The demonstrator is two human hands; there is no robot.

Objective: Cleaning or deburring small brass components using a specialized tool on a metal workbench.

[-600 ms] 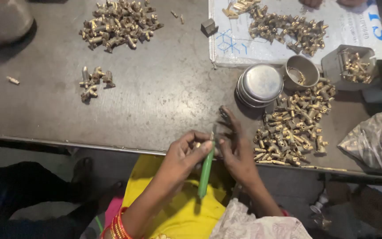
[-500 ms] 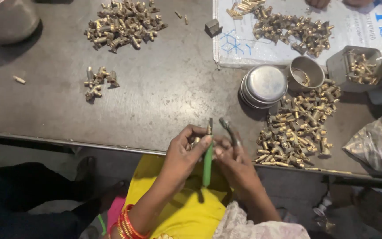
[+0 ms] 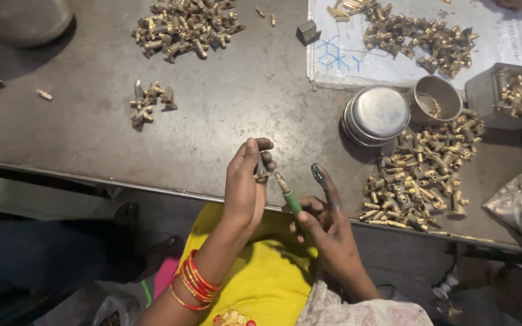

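My left hand [image 3: 244, 181] pinches a small brass fitting [image 3: 262, 172] upright at the table's front edge. My right hand [image 3: 321, 220] grips a green-handled tool [image 3: 291, 198], its metal tip pointing up and left toward the fitting, just short of it. The right index finger sticks up, dark with grime. Red and gold bangles circle my left wrist. A yellow garment covers my lap below.
A dark metal table [image 3: 225, 115] carries heaps of brass fittings: a large one [image 3: 424, 175] at right, another [image 3: 182, 24] at top, a small cluster [image 3: 147, 101] at left. Stacked steel lids [image 3: 377, 115], a steel cup [image 3: 435, 99], a square tin [image 3: 512, 93] and a white sack [image 3: 345, 54] sit at right.
The hands have drawn slightly apart. The green tool has tilted from near vertical to a slant, its tip now aimed at the fitting in my left hand.
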